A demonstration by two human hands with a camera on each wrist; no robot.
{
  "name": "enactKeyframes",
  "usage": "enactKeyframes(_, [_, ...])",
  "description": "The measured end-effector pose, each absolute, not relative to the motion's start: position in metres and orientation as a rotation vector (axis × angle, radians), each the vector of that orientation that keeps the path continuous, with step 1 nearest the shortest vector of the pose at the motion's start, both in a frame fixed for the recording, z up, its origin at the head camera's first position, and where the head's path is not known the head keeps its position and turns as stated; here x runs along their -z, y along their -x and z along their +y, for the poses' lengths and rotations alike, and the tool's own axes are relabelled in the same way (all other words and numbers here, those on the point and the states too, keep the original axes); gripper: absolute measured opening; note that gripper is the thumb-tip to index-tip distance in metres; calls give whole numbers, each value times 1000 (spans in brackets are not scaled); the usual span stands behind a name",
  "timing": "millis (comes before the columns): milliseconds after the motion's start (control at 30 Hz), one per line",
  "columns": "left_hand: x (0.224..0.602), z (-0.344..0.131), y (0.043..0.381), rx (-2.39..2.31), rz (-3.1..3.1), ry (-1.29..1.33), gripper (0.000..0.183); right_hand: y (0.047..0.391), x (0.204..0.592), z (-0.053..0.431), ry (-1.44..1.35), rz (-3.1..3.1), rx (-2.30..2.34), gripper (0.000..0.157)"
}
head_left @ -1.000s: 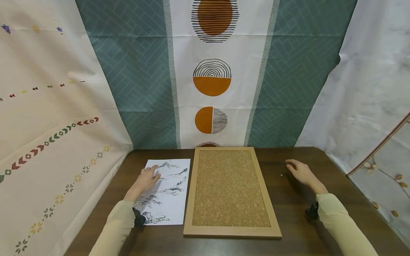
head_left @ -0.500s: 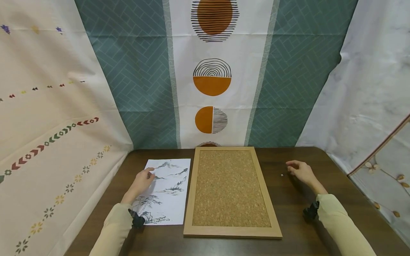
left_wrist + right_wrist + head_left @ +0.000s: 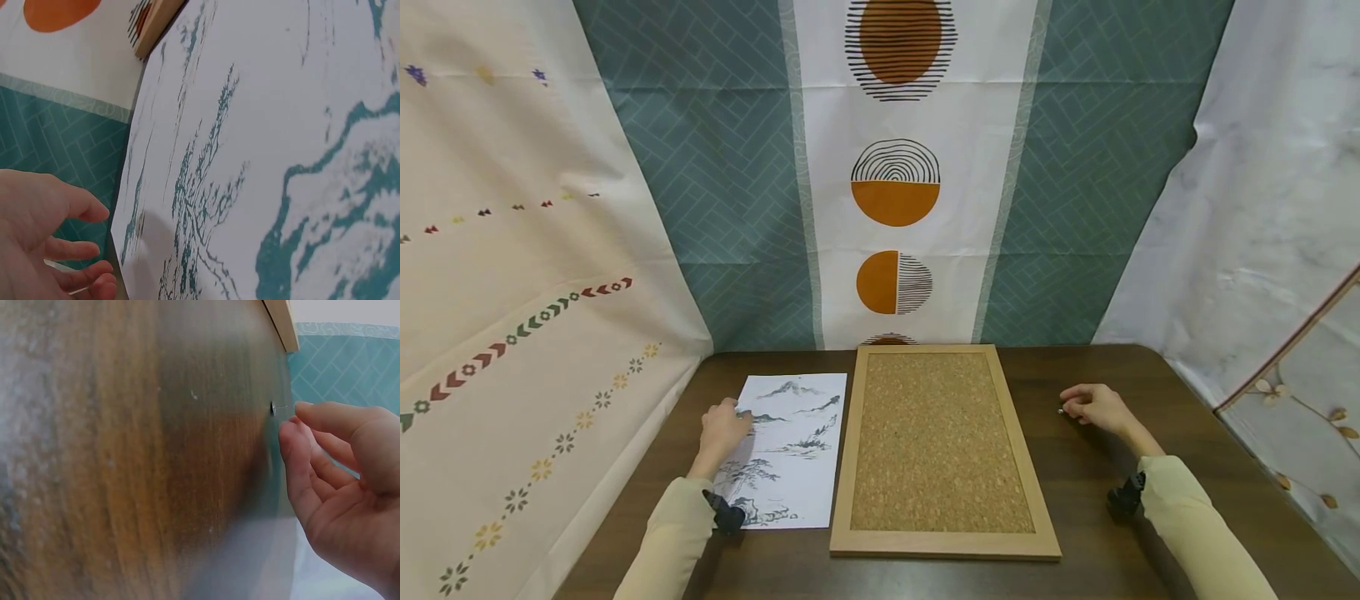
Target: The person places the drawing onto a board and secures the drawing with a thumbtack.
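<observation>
- Step, my read: right hand going for the tack; grasp not made.
- Tack: on table, right of cork board, point up.
- Right: nothing held, thumb and fingertips parted, just beside the pin.
- Left hand: loose, holding nothing, at left edge of printed sheet; contact unclear.
- Next move likely needs a careful pinch, clear of the point.

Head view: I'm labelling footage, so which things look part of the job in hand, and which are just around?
Likely the job:
drawing sheet, by the left hand
small pin, by the right hand
cork board, between them

Probably background:
left cloth
back cloth
right cloth
</observation>
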State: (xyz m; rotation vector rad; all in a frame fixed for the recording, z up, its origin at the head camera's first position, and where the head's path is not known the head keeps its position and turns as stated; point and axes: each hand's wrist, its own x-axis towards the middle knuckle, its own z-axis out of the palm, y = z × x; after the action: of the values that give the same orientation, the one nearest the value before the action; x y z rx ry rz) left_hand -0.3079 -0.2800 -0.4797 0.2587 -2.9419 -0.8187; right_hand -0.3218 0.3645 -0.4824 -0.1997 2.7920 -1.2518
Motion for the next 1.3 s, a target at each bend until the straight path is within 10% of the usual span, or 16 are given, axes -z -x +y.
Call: enactKeyframes(1300, [476, -267, 295, 829, -2973, -729, 81, 323, 491, 354, 200, 3006, 1156, 18])
